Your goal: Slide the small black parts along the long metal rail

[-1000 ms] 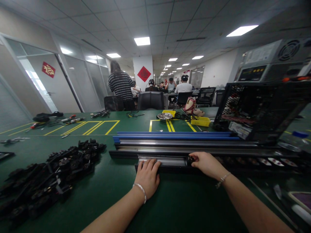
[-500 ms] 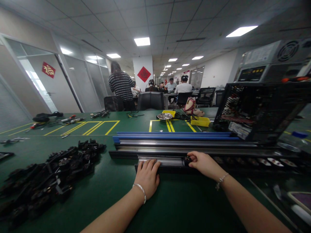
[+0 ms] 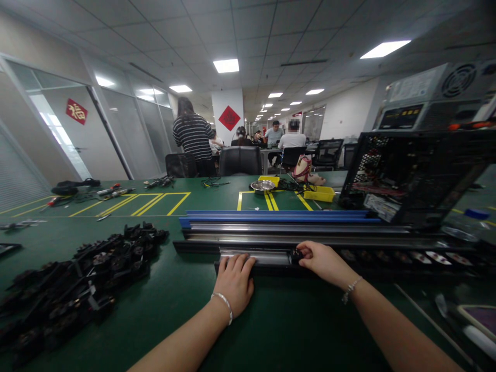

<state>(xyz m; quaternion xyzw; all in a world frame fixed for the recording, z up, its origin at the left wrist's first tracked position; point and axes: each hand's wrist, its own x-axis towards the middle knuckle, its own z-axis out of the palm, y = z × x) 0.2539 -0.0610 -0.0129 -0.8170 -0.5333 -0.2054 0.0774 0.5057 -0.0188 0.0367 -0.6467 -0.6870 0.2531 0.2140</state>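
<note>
Left hand (image 3: 234, 284) flat, fingers slightly spread on the near rail (image 3: 267, 257), gripping nothing; right hand (image 3: 323, 262) nearly closed, pinching a small black part (image 3: 296, 256) at that rail, right of left hand.

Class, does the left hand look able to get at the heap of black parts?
Probably yes: the left hand rests on the near rail, and only bare tabletop lies between it and the heap.

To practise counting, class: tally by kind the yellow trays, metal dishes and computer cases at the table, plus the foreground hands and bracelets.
Yellow plastic trays: 2
Shallow round silvery metal dish: 1
Black box-shaped computer case: 1
Bare foreground hands: 2
Silvery wrist bracelets: 2
Total: 8
</note>
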